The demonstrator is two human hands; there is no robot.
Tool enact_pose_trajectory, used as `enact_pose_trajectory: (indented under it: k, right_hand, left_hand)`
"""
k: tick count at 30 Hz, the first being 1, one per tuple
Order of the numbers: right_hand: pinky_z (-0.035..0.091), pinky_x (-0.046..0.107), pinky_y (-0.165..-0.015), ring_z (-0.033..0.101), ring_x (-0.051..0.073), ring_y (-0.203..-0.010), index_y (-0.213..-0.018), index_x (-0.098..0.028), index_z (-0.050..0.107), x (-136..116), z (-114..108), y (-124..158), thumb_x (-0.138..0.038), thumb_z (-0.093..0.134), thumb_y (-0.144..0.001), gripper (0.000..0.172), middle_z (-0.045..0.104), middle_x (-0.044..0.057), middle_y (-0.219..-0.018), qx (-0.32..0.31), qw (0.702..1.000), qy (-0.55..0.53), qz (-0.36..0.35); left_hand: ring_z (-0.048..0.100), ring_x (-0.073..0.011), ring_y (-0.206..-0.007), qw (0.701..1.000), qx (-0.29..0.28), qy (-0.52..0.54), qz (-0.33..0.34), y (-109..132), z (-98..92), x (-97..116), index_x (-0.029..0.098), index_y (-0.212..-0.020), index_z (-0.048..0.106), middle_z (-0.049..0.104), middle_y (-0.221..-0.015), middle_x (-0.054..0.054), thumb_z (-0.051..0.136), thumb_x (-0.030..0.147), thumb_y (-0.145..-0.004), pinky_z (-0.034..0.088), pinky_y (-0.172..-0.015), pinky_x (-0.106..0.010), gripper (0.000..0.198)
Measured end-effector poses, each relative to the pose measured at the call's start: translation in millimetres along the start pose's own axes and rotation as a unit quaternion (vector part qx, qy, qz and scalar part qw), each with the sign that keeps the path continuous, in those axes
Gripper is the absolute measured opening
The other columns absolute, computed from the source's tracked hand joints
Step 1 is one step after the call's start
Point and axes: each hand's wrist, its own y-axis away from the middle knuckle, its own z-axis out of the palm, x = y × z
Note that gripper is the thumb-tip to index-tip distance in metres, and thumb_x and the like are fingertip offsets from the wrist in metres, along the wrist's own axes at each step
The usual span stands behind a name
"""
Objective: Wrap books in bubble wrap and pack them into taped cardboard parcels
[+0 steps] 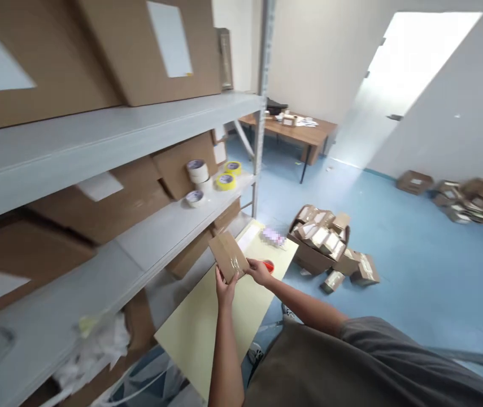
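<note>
A small brown cardboard box (226,253) with shiny clear tape across one end is held up over a pale yellow board (207,316). My left hand (225,285) grips its near edge from below, fingers closed around the side. At the right corner, my right hand (260,271) pinches the box. Just beyond the right hand lies a red tape dispenser or roll (269,265), partly covered by that hand. A pixelated pinkish-white item (274,237) rests near the board's far edge.
Metal shelving (139,277) on the left carries large cartons (109,198), white tape rolls (198,170) and yellow tape rolls (225,181). Right of the board, an open carton (311,259) overflows with small parcels (320,236). A wooden table (304,133) stands behind; more boxes (414,182) line the wall.
</note>
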Motion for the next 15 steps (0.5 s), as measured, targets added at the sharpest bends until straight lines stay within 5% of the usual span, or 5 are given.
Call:
enact_pose_trajectory:
  k: [7, 15]
  right_hand:
    - [0.059, 0.049, -0.1, 0.073, 0.032, -0.113, -0.133, -0.026, 0.073, 29.0, -163.9, 11.4, -0.045, 0.074, -0.084, 0.053, 0.079, 0.007, -0.123, 0.158, 0.984, -0.084, -0.022]
    - [0.058, 0.051, -0.105, 0.072, 0.033, -0.12, -0.128, -0.025, 0.072, 102.2, -330.2, 17.5, -0.041, 0.075, -0.083, 0.048, 0.078, 0.011, -0.128, 0.308, 0.943, -0.122, 0.031]
  left_hand:
    - [0.06, -0.0334, -0.141, 0.975, -0.218, -0.011, 0.038, -16.4, 179.5, 39.7, 0.025, -0.162, 0.042, 0.056, -0.158, -0.017, 0.091, 0.04, -0.076, 0.053, -0.113, -0.043, 0.1]
    - [0.067, -0.0309, -0.131, 0.933, -0.356, -0.05, -0.014, -19.2, 385.6, 1.9, 0.023, -0.165, 0.04, 0.065, -0.149, -0.017, 0.091, 0.037, -0.074, 0.054, -0.112, -0.045, 0.105]
